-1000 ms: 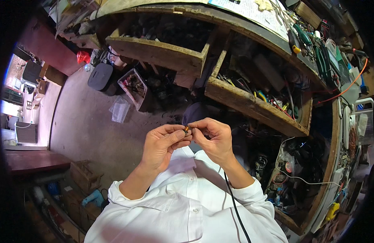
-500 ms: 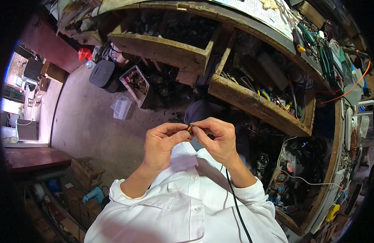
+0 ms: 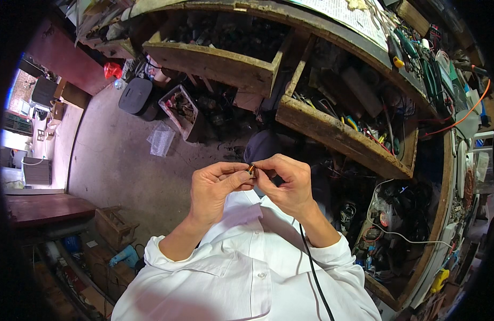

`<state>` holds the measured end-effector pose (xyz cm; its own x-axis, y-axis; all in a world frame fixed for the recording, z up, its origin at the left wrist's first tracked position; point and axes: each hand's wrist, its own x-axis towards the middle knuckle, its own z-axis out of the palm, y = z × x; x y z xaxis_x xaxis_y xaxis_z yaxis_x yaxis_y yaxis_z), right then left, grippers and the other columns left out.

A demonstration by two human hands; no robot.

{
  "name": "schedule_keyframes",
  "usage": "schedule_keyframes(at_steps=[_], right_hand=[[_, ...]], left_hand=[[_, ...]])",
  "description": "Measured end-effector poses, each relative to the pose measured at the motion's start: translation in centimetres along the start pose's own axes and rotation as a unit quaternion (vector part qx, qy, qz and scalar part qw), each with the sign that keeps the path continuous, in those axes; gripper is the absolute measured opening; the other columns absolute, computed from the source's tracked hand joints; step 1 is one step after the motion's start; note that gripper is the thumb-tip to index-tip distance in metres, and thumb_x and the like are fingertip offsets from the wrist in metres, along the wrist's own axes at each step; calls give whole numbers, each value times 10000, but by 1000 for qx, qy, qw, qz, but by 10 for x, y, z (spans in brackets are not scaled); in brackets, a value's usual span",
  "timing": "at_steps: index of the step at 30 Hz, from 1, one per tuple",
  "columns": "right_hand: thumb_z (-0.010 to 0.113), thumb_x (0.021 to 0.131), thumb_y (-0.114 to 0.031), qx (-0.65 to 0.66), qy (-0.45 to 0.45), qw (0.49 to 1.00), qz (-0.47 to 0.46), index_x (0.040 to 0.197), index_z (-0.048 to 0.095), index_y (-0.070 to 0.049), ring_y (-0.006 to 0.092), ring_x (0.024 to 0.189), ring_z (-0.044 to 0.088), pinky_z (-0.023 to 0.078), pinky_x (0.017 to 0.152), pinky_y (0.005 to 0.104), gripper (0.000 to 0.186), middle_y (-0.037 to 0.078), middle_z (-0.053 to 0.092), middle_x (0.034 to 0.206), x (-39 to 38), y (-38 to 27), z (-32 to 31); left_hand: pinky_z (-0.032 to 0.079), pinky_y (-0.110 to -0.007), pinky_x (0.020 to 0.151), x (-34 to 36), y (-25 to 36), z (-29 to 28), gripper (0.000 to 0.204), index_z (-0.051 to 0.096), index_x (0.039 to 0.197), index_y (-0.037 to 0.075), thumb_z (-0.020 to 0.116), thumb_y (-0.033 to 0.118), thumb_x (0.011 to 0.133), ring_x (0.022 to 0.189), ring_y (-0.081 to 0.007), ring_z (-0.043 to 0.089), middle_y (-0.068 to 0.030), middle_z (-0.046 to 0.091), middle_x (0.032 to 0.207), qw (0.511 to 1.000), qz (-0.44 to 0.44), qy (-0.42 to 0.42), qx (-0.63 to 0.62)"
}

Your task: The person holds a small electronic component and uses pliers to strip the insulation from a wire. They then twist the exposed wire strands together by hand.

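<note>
Between my fingertips, in front of my chest, is a small copper-orange and dark part point(image 3: 251, 169). Most of it is covered by the fingers, so its exact kind does not show. My left hand point(image 3: 213, 190) pinches it from the left between thumb and fingers. From the right, my right hand point(image 3: 287, 184) meets it with thumb and index finger, the fingertips of both hands almost touching. A black cable point(image 3: 312, 270) runs down over my white shirt below the right wrist; where its upper end goes is hidden by the right forearm.
Two wooden drawers, one left point(image 3: 209, 63) and one right point(image 3: 340, 138), stand pulled out ahead, filled with tools and parts. Pliers point(image 3: 430, 77) lie on the bench at right. A black bin point(image 3: 135, 97), a box of scraps point(image 3: 181, 112) and bubble wrap point(image 3: 161, 139) are on the floor.
My right fingers have shifted slightly around the small part, and a little more of its orange side shows. My left hand keeps its place and grip.
</note>
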<state>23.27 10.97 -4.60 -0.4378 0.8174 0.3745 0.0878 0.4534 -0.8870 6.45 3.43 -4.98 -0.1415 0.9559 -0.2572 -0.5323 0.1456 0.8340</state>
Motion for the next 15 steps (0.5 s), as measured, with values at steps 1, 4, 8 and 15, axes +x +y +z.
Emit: schedule_keyframes(at_steps=[1, 4, 8, 15], right_hand=[[712, 810, 38, 1, -7, 1000, 8, 909, 720, 34, 146, 629, 656, 507, 561, 247, 99, 97, 692, 763, 0, -1, -1], [702, 813, 59, 1, -15, 1000, 16, 918, 721, 43, 130, 656, 672, 532, 597, 232, 107, 95, 704, 781, -1, 0, -2], [700, 819, 57, 12, -18, 999, 25, 926, 723, 44, 126, 661, 672, 534, 602, 233, 111, 96, 705, 784, -1, 0, -4], [706, 812, 6, 41, -4, 999, 19, 920, 739, 27, 142, 580, 620, 464, 505, 250, 115, 97, 677, 733, -3, 4, -4]], left_hand=[[624, -298, 780, 0, 0, 0, 192, 694, 1081, -84, 694, 5, 912, 834, -210, 740, -174, 741, 972, 1000, 0, 0, 2], [624, -294, 778, 0, 0, 0, 191, 695, 1081, -85, 695, 9, 914, 835, -209, 739, -174, 741, 974, 1000, -2, 2, 2], [622, -299, 786, -1, 3, 2, 193, 694, 1082, -87, 696, 14, 917, 844, -210, 739, -176, 740, 979, 1000, -5, 0, 5], [580, -265, 844, -8, 8, 9, 219, 696, 1111, -71, 703, -37, 894, 916, -159, 710, -145, 733, 1023, 986, 44, 9, 161]])
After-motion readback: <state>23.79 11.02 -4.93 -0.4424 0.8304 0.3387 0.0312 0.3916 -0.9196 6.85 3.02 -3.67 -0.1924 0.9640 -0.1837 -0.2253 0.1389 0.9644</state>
